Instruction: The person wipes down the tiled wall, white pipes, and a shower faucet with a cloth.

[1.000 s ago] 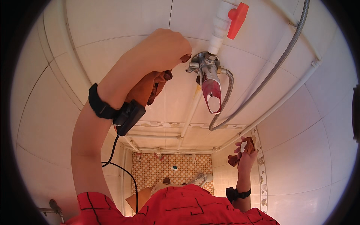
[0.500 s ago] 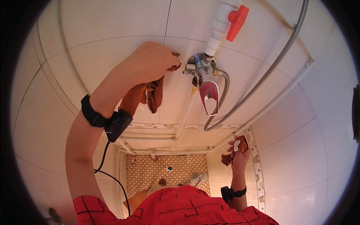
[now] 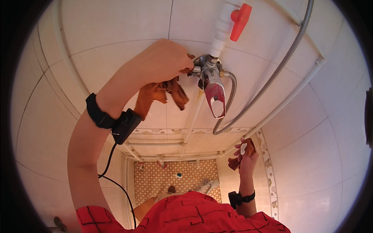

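- A person's left hand [image 3: 161, 62] presses a brown rag [image 3: 159, 95] against the chrome shower mixer tap [image 3: 208, 72] fixed to a white tiled wall [image 3: 116, 23]; the fingers are curled shut around the cloth, and its loose end hangs below the wrist.
- The tap's red-faced lever handle [image 3: 215, 99] juts out just to the right of the rag, apart from the hanging cloth.
- A white pipe fitting with a red valve handle [image 3: 239, 19] rises from the top of the tap.
- A flexible metal hose [image 3: 272, 73] loops from the tap's side and runs up to the right across the tiles, beside a white pipe [image 3: 287, 97].
- The right hand [image 3: 244, 155] hangs low and well apart from the tap, fingers closed on a second brown cloth [image 3: 248, 147] and a small white object too small to identify.
- Both wrists carry black bands; a black cable [image 3: 112, 180] trails from the left one.
- Below, a patterned floor [image 3: 167, 174] shows beyond the person's red checked shirt [image 3: 186, 215].
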Demonstrator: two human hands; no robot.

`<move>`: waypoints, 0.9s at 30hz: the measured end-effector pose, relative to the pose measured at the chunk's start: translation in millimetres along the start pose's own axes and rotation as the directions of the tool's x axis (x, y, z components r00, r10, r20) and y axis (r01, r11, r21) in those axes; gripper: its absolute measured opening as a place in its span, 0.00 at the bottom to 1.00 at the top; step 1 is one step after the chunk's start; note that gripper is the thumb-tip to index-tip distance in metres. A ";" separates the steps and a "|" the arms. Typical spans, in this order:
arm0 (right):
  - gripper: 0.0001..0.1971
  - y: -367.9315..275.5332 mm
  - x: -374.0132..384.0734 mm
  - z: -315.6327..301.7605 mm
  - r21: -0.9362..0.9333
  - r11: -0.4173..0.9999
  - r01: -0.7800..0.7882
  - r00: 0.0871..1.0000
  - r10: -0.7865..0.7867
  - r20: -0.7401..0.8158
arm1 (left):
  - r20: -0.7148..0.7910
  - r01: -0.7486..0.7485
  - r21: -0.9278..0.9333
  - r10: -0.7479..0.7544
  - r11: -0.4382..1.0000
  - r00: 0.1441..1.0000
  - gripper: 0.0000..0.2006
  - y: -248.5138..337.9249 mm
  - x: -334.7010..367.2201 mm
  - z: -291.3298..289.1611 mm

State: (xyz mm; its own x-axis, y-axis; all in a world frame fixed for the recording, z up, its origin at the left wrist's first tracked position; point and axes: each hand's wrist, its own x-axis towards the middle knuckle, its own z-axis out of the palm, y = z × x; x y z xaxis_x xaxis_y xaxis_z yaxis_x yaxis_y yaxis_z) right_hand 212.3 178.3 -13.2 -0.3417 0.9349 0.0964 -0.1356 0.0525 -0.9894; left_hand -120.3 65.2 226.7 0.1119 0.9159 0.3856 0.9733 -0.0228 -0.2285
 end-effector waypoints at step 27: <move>0.13 7.6 4.6 -14.9 0.079 0.997 -0.007 0.999 0.010 -0.035 | -0.114 -0.004 0.017 0.006 1.000 0.993 0.12 8.9 1.7 17.3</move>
State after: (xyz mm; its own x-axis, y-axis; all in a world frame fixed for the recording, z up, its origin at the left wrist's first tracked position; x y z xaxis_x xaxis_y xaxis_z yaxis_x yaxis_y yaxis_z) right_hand 223.5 188.2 -21.9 -0.3101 0.9471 0.0824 -0.2061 0.0176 -0.9784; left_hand -115.0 73.4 209.8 0.1401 0.8641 0.4835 0.9692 -0.0198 -0.2454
